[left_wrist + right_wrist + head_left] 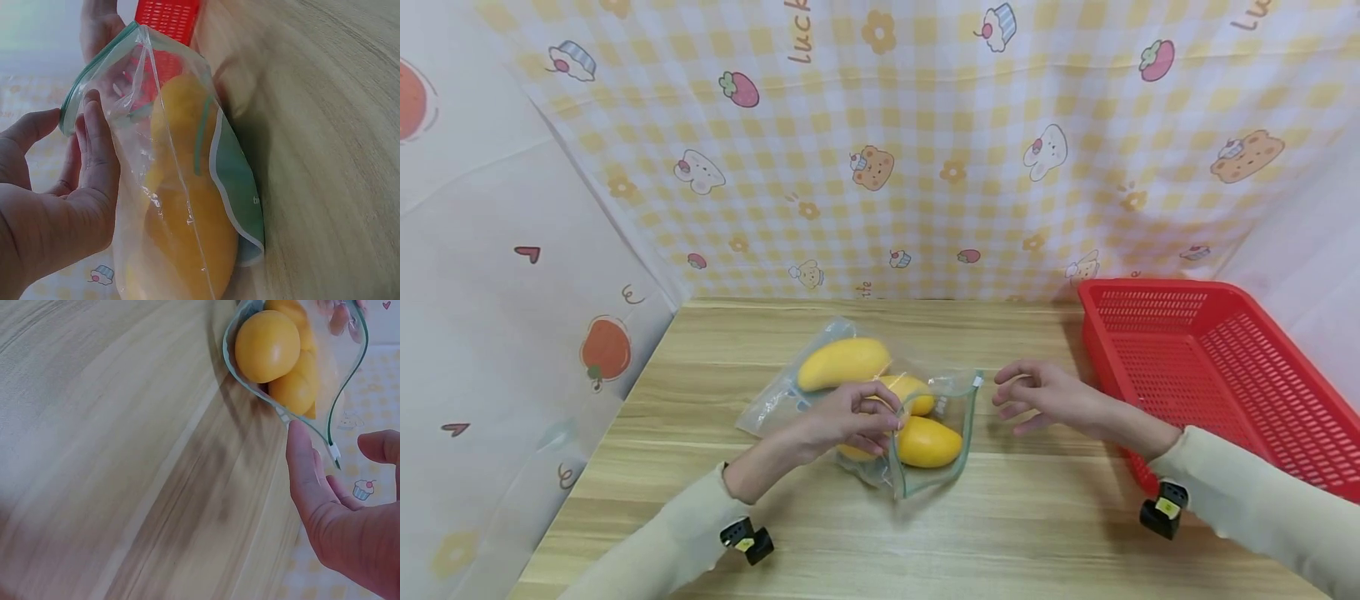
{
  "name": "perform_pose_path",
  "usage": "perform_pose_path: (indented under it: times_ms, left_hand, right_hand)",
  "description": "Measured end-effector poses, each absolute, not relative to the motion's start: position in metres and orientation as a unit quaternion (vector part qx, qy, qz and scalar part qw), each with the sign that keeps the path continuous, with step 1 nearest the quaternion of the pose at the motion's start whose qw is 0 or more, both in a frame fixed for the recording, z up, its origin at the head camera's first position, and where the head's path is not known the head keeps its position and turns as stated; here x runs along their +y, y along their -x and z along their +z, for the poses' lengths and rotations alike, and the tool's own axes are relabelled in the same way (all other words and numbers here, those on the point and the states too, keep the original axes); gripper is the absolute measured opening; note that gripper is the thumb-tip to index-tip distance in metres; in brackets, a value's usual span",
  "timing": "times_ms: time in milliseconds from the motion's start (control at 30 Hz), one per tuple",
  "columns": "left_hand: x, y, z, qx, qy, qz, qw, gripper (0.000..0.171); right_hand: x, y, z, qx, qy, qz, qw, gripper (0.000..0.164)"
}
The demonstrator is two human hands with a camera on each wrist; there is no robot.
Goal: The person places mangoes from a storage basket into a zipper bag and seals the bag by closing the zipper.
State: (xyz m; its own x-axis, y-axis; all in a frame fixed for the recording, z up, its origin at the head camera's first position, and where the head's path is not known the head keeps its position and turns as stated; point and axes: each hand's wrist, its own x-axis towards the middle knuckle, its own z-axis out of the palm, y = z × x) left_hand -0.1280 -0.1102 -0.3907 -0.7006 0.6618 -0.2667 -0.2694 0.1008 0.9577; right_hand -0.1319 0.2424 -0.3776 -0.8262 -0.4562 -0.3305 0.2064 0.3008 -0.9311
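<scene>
A clear zip bag [778, 402] with a green zip strip lies on the table, its mouth spread toward the right. Several yellow mangoes [842, 364] are inside it; one mango [928, 443] sits just within the mouth. My left hand [853, 421] pinches the bag's edge at the mouth between thumb and fingers. A white zip slider [334, 452] is at the far corner of the strip. Close to that corner, my right hand [1052, 398] hovers with its fingers spread and loosely bent, holding nothing.
A red plastic basket [1157, 285] with perforated walls stands at the right, beside my right forearm. Behind the wooden table [1030, 517] hangs a yellow checked curtain [925, 125]. A white printed sheet [490, 300] covers the left side.
</scene>
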Motion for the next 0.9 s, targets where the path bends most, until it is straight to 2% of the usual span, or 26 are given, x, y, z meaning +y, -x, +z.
perform_pose_path:
  times_ms: [600,900]
  left_hand:
    - [-0.1,0.124,-0.393,0.677,-0.154,0.623,0.36,0.025]
    - [-0.101,0.121,-0.392,0.701,-0.186,0.597,0.343,0.023]
  right_hand:
    - [0.234,0.126,-0.393,0.753,0.083,-0.588,0.284,0.043]
    - [0.225,0.134,-0.398,0.757,0.044,-0.601,0.252,0.037]
